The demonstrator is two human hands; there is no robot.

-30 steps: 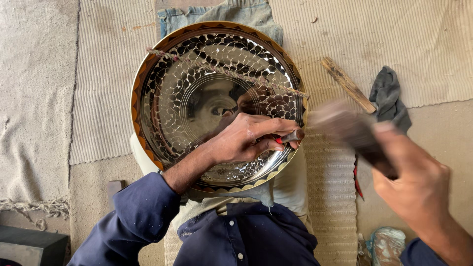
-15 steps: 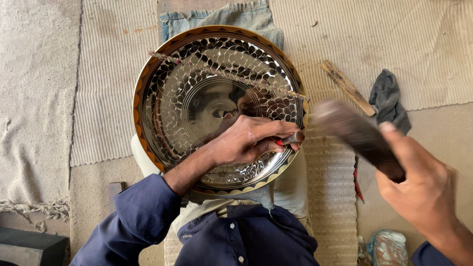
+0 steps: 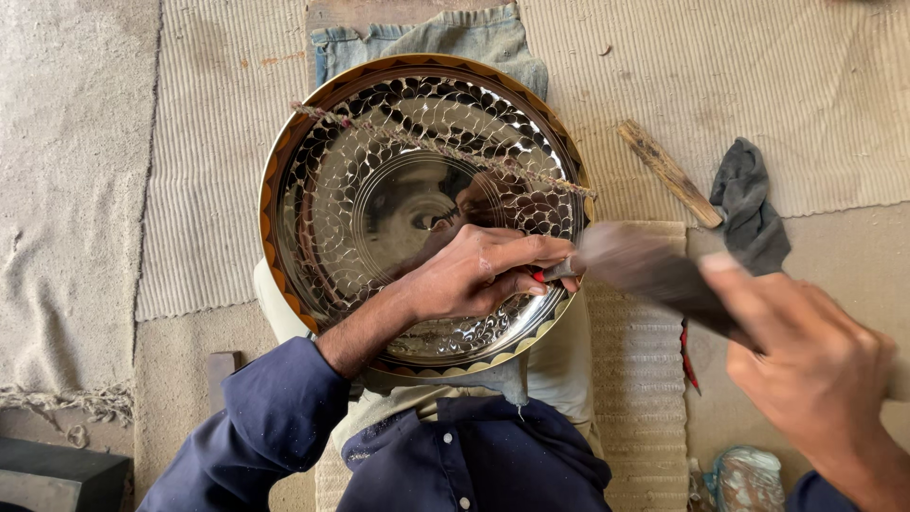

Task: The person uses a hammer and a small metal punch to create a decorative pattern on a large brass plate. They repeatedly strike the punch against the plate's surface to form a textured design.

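A large round shiny metal tray with a scale-like engraved pattern and a brown-gold rim rests on my lap. My left hand lies on its lower right part, fingers pinched on a small chisel with a red mark, its tip at the tray's right rim. My right hand grips a dark wooden mallet, blurred by motion, whose head is at the chisel's end. A thin twisted cord runs across the tray's upper half.
A wooden stick and a dark grey rag lie on the woven mat to the right. A folded blue cloth sits behind the tray. A dark block is at lower left.
My right hand has swung the mallet down and leftward until its head meets the chisel. My left hand and the tray have stayed where they were.
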